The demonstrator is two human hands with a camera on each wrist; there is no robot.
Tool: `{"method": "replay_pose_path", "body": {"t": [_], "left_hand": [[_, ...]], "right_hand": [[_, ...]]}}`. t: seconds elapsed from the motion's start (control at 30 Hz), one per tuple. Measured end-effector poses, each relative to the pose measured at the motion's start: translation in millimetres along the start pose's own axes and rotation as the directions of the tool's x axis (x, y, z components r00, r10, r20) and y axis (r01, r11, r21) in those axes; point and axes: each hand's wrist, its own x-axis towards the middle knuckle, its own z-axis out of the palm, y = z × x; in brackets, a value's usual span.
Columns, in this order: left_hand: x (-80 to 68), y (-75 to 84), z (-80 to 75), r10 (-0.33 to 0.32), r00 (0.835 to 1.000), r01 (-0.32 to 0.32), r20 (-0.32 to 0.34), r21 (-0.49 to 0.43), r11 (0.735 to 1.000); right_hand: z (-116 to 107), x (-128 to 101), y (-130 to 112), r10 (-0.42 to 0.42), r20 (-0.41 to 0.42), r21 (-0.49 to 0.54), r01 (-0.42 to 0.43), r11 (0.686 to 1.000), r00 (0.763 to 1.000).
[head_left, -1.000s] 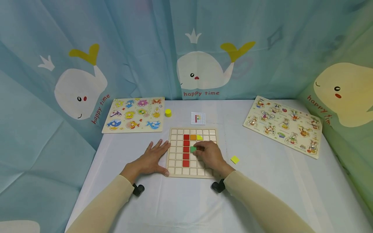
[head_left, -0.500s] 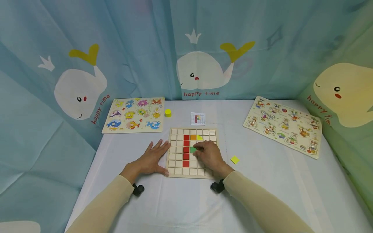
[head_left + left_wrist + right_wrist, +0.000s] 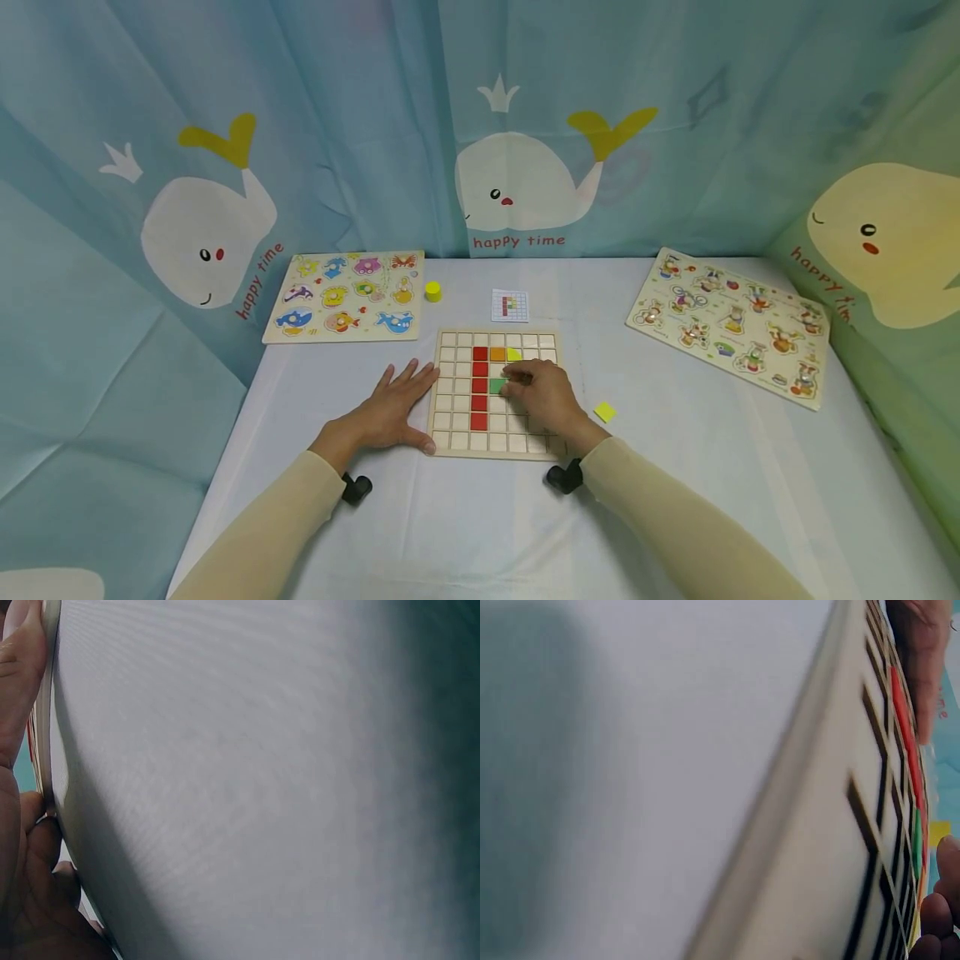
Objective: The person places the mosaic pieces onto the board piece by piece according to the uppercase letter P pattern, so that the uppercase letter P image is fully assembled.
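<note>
A square wooden grid board (image 3: 459, 450) lies on the white cloth. My left hand (image 3: 390, 410) rests at its left edge, fingers spread, the thumb by the lower left corner. Red square tiles (image 3: 479, 386) form a column on the board. An orange tile (image 3: 497, 354) and a yellow piece (image 3: 513, 354) sit to the right of the top one. A green tile (image 3: 497, 386) lies flat in a cell beside the red column. Over the board, my right hand (image 3: 546, 396) has its thumb at the green tile's right edge, the thumb and forefinger parted.
A loose yellow tile (image 3: 604, 412) lies right of the board. Behind it are a small pattern card (image 3: 510, 306) and a yellow cylinder (image 3: 432, 291). A sea-animal puzzle (image 3: 345, 298) stands at the back left, another picture puzzle (image 3: 731, 323) at the right.
My right hand's forefinger has lifted away from the green tile, and the hand has shifted slightly right. The green tile stays in its cell. My left hand has not moved.
</note>
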Motion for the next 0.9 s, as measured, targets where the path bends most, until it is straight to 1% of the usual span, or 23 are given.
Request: {"method": "replay_pose_path", "body": {"t": [0.07,0.23,0.37,0.5,0.63,0.77,0.9], "left_hand": [[0.1,-0.2,0.0,-0.005,1.000,0.005,0.002,0.004,1.000],[0.2,-0.5,0.2,0.000,1.000,0.000,-0.001,0.005,1.000],[-0.7,0.2,-0.5,0.015,1.000,-0.015,-0.009,-0.003,1.000],[-1.8,1.2,-1.5,0.018,1.000,-0.018,-0.006,-0.002,1.000],[-1.7,1.4,-1.7,0.018,1.000,-0.018,-0.003,0.000,1.000],[-2.0,1.4,-1.9,0.023,1.000,-0.023,-0.008,0.003,1.000],[-3.3,2.2,-3.1,0.025,1.000,-0.025,-0.006,0.008,1.000]], "right_hand": [[-3.6,-0.5,-0.2,0.012,0.005,0.028,-0.012,1.000,1.000],[-10.9,-3.2,0.6,0.025,0.015,0.055,-0.026,0.998,1.000],[-17.8,-6.5,2.9,0.015,-0.002,0.056,-0.015,0.998,1.000],[-29.0,-11.0,6.8,0.041,-0.030,0.053,-0.039,0.998,0.999],[-45.0,-15.6,16.6,0.053,-0.064,0.041,-0.050,0.998,0.997],[-62.0,-22.5,25.6,0.047,-0.104,0.002,-0.047,0.999,0.993],[-75.7,-32.8,34.2,0.036,-0.116,-0.036,-0.041,0.999,0.993]]}}
